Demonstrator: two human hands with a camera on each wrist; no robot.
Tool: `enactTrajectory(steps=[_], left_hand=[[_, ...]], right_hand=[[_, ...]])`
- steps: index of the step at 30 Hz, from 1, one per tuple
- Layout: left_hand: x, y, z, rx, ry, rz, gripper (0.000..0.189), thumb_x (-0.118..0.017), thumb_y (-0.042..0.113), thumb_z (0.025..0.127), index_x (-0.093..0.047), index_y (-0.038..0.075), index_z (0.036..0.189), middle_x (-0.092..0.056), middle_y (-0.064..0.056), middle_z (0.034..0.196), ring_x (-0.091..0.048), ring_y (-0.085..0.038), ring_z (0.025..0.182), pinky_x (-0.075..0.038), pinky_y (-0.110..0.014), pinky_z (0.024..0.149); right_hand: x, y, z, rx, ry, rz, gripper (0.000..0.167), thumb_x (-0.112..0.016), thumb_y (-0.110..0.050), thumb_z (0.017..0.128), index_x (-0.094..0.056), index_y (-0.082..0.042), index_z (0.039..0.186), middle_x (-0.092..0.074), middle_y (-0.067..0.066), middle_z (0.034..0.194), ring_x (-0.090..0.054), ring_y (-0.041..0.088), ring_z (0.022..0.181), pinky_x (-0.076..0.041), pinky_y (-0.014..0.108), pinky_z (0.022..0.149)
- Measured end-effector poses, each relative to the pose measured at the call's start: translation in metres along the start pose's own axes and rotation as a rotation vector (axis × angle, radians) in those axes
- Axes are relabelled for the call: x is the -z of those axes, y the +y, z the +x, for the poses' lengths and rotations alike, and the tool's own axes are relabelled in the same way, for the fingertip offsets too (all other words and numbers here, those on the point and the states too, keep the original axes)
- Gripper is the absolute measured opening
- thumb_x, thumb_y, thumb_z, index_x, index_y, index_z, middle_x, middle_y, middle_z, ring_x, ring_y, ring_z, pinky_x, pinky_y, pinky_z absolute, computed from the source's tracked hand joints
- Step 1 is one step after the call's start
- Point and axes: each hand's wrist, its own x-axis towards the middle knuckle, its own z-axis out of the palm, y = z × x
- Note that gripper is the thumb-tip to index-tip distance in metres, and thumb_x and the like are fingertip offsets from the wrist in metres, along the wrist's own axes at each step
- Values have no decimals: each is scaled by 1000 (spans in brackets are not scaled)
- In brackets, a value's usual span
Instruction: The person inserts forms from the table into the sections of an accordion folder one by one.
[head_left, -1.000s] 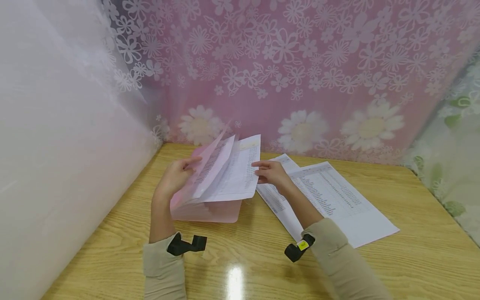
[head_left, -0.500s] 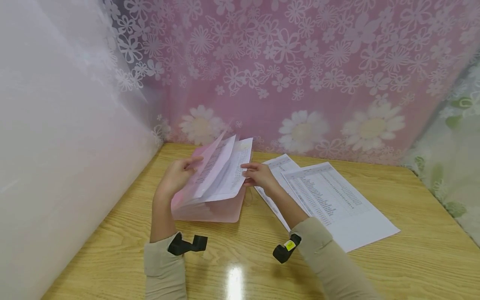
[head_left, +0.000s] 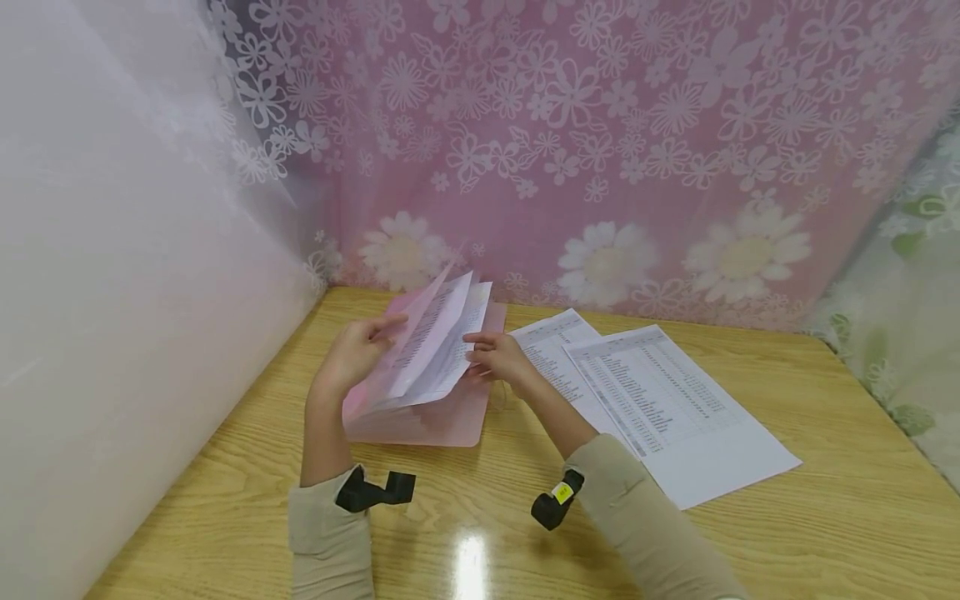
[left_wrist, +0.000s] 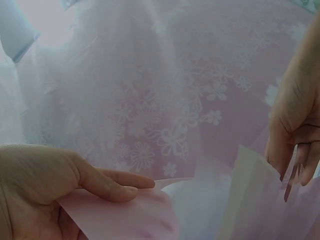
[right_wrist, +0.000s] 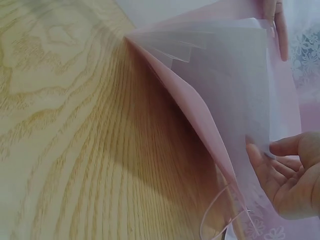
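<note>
A pink folder point(head_left: 457, 427) lies spread at the left of the table, with clear pocket pages and printed sheets standing up inside. My left hand point(head_left: 348, 354) holds its raised pink cover; in the left wrist view the thumb lies over the cover's edge point(left_wrist: 135, 210). At the other side of the pages, my right hand point(head_left: 498, 358) pinches the outer edge of a printed sheet point(head_left: 474, 310) between thumb and fingers. The right wrist view shows this page point(right_wrist: 240, 85) bowed above the lower cover point(right_wrist: 192, 102). Whether a clear pocket surrounds the sheet I cannot tell.
Two loose printed sheets overlap on the wooden table point(head_left: 450, 517) to the right: a lower one point(head_left: 551, 346) and an upper one point(head_left: 690, 417). A thin elastic cord point(right_wrist: 212, 205) hangs by the folder's edge. A flowered pink curtain point(head_left: 525, 150) stands behind.
My right hand has moved left with the sheet, which now sits further over the folder. More of the lower pink cover shows at its right. The left hand has stayed in place.
</note>
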Motion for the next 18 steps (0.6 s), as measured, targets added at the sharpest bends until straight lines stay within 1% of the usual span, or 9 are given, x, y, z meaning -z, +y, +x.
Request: enactTrajectory(steps=[3,7,13,18], left_hand=[[0,0,0,0,-4,-5,38,-46,-3,90,-53,0,128,-48,-17,131,-40,-32,122,-35,-45,95],[0,-1,-1,-2,-5,-4,39,-46,-3,90,-54,1,128,-48,-16,131,-40,-32,122,-35,-45,95],[-1,-1,0,-4,-5,-8,38,-46,-2,90,-54,1,128,-48,-15,132,-39,-30,123,-34,-45,95],[-1,0,0,-2,-12,-35,38,-45,-3,90,-54,0,127,-48,-15,132,-39,-30,123,-35,-44,95]], right_hand=[[-4,0,1,-10,12,-23,38,-53,1,89,-52,4,126,-57,23,116,-62,13,60,-52,27,56],[-9,0,2,-23,32,-62,37,-54,1,89,-53,3,126,-58,20,116,-60,12,61,-51,27,57],[-13,4,7,-17,59,-134,35,-55,-1,88,-56,2,123,-60,19,113,-58,11,60,-49,26,55],[-15,7,11,-31,74,-145,35,-57,-2,87,-58,0,122,-62,18,110,-57,11,56,-47,24,52]])
